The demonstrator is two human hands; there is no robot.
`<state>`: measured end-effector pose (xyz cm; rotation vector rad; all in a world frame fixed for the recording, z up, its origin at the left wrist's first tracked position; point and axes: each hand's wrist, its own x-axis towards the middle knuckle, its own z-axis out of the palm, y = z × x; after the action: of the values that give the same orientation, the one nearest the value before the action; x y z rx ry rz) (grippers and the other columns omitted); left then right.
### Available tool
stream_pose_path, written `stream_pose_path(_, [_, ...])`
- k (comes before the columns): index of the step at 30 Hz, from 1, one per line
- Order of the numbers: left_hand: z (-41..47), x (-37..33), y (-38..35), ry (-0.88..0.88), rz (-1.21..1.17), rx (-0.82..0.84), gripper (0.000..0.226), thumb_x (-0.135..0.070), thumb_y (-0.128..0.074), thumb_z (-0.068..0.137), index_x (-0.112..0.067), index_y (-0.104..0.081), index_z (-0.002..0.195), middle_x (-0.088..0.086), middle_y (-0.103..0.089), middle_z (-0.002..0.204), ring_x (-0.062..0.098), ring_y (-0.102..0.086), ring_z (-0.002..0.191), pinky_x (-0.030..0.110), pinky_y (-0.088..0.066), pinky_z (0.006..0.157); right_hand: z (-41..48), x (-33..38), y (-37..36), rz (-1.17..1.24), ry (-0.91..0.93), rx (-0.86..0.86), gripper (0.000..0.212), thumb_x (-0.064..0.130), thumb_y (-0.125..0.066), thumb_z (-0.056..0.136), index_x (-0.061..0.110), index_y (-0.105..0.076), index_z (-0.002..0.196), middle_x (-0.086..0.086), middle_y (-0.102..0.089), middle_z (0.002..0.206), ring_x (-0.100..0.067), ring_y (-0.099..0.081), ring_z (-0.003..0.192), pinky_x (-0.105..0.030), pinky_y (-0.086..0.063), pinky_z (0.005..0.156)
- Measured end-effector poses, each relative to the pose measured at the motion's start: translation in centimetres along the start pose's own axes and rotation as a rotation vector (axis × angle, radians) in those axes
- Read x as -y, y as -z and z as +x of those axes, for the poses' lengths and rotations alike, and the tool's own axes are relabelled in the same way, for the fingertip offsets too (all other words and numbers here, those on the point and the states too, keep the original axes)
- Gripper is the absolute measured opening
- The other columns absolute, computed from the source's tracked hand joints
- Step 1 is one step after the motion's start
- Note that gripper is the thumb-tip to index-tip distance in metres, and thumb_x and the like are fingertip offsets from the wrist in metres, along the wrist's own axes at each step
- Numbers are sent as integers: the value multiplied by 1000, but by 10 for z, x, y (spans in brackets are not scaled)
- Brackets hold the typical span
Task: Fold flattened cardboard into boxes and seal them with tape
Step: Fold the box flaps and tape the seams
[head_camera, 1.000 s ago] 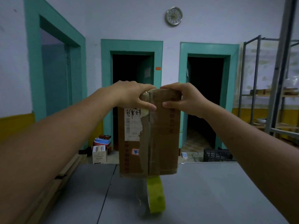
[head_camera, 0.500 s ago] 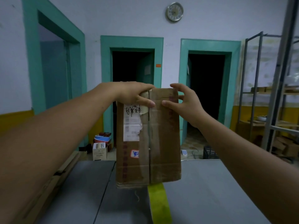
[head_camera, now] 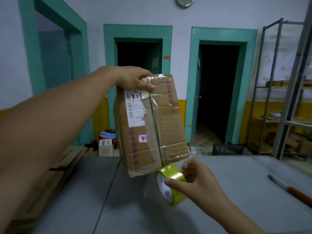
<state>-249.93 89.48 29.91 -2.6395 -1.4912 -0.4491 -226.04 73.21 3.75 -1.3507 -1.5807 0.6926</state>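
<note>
Above the near half of the grey table [head_camera: 236,186], a single cardboard box [head_camera: 162,115] hangs in the air, held at its top end by the left hand [head_camera: 133,80], whose thumb and fingers clench that upper edge. The box is tall and narrow and tilts so that its lower end sits further right than its top. One strip of clear tape runs down its centre seam, wrinkled and shiny. The left half carries one torn white shipping label [head_camera: 135,110] with black writing and, lower down, one small red-bordered sticker [head_camera: 142,138]. Purple print runs in a band along each long side.

Just under the box's lower edge, at the seam, is one roll of yellowish tape [head_camera: 173,176] with a white core. The right hand [head_camera: 197,181] grasps it, thumb against the near face, fingers curled over the far side.

On the table at the far right lies one blade with an orange handle [head_camera: 293,190]. The far wall has three teal-framed doorways and one clock [head_camera: 184,0]. A metal rack [head_camera: 278,81] stands right; one black crate [head_camera: 228,149] and one small white carton [head_camera: 105,147] sit on the floor.
</note>
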Motion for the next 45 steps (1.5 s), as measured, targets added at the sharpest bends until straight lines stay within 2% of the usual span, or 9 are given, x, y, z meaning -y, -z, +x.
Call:
stream_pose_path(3, [-3, 6, 18, 47, 38, -20, 54, -71, -61, 89, -40, -57, 133, -7, -72, 111, 17, -71, 98, 44, -56, 93, -8, -1, -5, 251, -41, 59, 61, 23, -93, 74, 23, -53, 119, -10, -77, 84, -20, -69, 73, -34, -56, 67])
stream_pose_path(5, [-8, 9, 34, 89, 43, -31, 55, -75, -61, 87, -42, -59, 131, -7, -72, 113, 18, -71, 100, 46, -56, 95, -15, 8, -6, 349, 47, 6, 60, 17, -88, 76, 21, -55, 126, -14, -78, 90, -29, -74, 82, -43, -60, 77])
stream_pose_path(11, [-14, 26, 38, 204, 90, 97, 56, -75, -55, 89, -38, -63, 130, 1, -72, 114, 23, -72, 98, 47, -58, 92, -45, 47, -8, 437, 227, -138, 49, 27, -82, 63, 28, -73, 111, -3, -80, 85, -20, -77, 74, -22, -58, 61])
stream_pose_path(15, [-14, 28, 32, 214, 102, 117, 57, -76, -53, 90, -39, -62, 133, 0, -70, 118, 22, -69, 104, 44, -55, 95, -59, 56, -23, 436, 258, -157, 45, 32, -81, 61, 44, -72, 103, 4, -79, 83, -17, -76, 69, -21, -58, 58])
stream_pose_path(21, [-6, 26, 29, 191, 110, 142, 54, -85, -52, 80, -47, -66, 117, 1, -74, 112, 24, -72, 102, 51, -58, 94, -69, 58, -36, 438, 173, -95, 34, 37, -79, 59, 58, -77, 86, -7, -76, 69, -24, -74, 57, -27, -59, 54])
stream_pose_path(27, [-4, 24, 28, 199, 73, 157, 56, -84, -52, 80, -45, -67, 118, 2, -75, 108, 25, -75, 98, 51, -60, 92, -59, 37, -44, 347, 119, -40, 19, 36, -83, 73, 43, -80, 90, -6, -76, 72, -24, -74, 59, -42, -64, 62])
stream_pose_path(31, [-4, 28, 27, 213, 67, 154, 54, -82, -53, 82, -44, -67, 118, 3, -76, 107, 26, -75, 96, 50, -60, 91, -47, 25, -50, 327, 114, -29, 17, 29, -86, 77, 39, -80, 90, 0, -78, 80, -20, -76, 70, -34, -63, 60])
stream_pose_path(39, [-17, 44, 38, 246, -9, 46, 55, -77, -55, 86, -37, -70, 120, 4, -77, 104, 25, -76, 91, 47, -63, 86, -6, 9, -62, 275, 214, -113, 40, 40, -82, 82, 41, -68, 119, 5, -77, 85, -16, -75, 74, -35, -63, 63])
stream_pose_path(45, [-44, 85, 19, 381, -251, -72, 56, -77, -53, 89, -39, -67, 128, -3, -75, 112, 25, -75, 96, 35, -62, 69, 25, 14, -9, 116, 405, -356, 43, 55, -80, 70, 29, -76, 105, 17, -74, 89, -2, -68, 86, -11, -49, 68])
